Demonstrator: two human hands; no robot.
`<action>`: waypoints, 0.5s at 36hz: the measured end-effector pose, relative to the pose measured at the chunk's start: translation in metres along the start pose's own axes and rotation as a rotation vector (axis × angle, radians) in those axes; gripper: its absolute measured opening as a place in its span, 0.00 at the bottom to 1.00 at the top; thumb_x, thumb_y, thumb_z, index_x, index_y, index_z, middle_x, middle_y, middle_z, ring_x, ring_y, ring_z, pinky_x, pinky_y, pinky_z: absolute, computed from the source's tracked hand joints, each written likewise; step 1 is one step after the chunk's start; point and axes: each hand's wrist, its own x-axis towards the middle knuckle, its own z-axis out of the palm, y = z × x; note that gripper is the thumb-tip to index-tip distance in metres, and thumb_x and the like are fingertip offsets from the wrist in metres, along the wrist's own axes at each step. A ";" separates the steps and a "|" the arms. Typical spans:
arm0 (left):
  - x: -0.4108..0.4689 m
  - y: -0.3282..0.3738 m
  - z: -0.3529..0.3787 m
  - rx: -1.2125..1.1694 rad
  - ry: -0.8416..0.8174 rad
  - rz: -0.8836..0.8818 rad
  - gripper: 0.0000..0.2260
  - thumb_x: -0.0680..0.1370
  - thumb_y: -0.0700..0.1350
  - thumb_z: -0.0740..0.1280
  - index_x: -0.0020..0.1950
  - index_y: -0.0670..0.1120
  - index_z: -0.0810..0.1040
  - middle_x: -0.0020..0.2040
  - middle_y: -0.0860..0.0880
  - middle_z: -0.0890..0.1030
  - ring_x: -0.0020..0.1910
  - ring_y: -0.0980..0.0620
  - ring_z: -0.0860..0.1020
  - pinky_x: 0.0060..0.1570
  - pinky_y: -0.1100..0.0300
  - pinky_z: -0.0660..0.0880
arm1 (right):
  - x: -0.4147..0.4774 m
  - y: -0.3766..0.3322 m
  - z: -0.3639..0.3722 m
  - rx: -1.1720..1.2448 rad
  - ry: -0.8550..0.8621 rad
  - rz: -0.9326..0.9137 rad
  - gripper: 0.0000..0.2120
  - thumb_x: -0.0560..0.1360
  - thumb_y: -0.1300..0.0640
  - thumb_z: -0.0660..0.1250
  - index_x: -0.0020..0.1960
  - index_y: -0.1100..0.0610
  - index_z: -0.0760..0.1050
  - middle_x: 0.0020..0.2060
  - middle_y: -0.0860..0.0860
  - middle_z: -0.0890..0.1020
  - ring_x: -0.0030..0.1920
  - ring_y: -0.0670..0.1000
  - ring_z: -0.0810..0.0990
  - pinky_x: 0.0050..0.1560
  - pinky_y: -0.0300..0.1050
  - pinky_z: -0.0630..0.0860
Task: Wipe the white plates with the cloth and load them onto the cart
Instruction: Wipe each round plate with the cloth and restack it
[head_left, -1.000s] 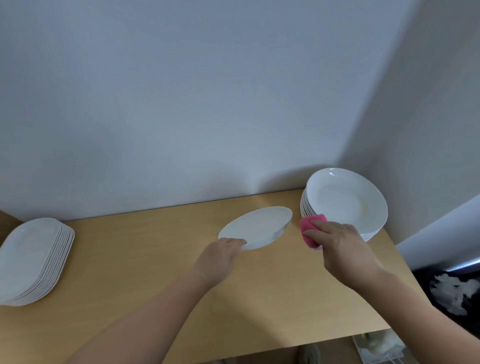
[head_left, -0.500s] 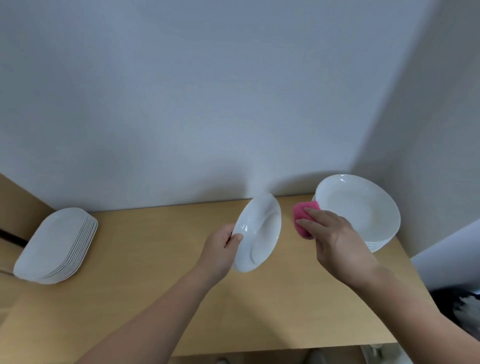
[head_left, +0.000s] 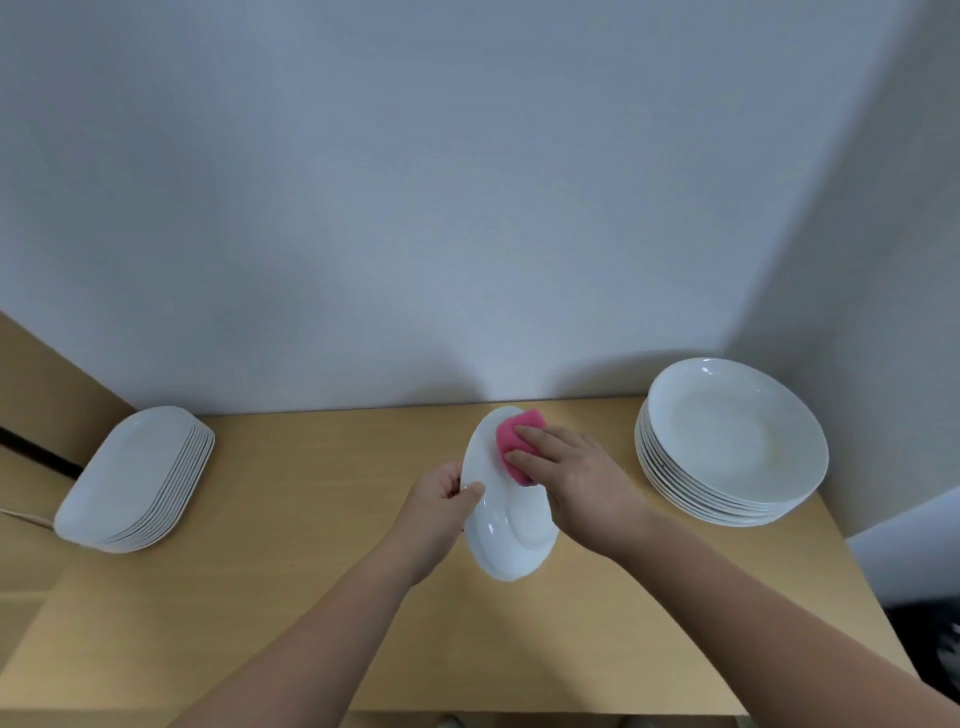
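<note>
A white plate (head_left: 511, 525) is held tilted on edge at the lower centre of the frame, above the table (head_left: 311, 597). Its rim is gripped by the left hand (head_left: 441, 499), thumb curled over the front face. A pink cloth (head_left: 511, 441) is pressed against the plate's upper part by the right hand (head_left: 576, 478), fingers laid nearly straight over it (the thumb is hidden). Wiping is judged to be in hand. Round plates (head_left: 727, 441) are stacked at the right, oblong plates (head_left: 135, 478) at the left. Next, the whole face should be swept, then the plate carried to the cart, which is not seen.
</note>
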 end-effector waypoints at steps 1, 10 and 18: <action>0.001 0.002 -0.002 0.018 -0.034 0.003 0.10 0.75 0.39 0.64 0.54 0.46 0.81 0.50 0.42 0.84 0.49 0.45 0.82 0.51 0.48 0.77 | 0.006 -0.001 0.004 0.008 -0.017 -0.007 0.26 0.61 0.72 0.73 0.58 0.59 0.81 0.59 0.58 0.81 0.57 0.61 0.81 0.52 0.56 0.78; 0.007 0.012 -0.017 0.094 -0.032 -0.062 0.16 0.69 0.42 0.65 0.41 0.65 0.80 0.40 0.57 0.84 0.40 0.57 0.82 0.39 0.58 0.78 | 0.033 0.006 0.050 0.012 -0.369 -0.059 0.31 0.78 0.61 0.55 0.78 0.48 0.52 0.79 0.48 0.48 0.78 0.53 0.43 0.75 0.52 0.44; 0.013 0.001 -0.022 0.028 0.055 -0.122 0.13 0.76 0.32 0.65 0.55 0.47 0.78 0.48 0.46 0.85 0.47 0.49 0.84 0.41 0.57 0.80 | 0.047 0.007 0.062 0.219 -0.403 -0.071 0.23 0.84 0.53 0.52 0.77 0.52 0.57 0.78 0.49 0.49 0.78 0.55 0.40 0.77 0.52 0.43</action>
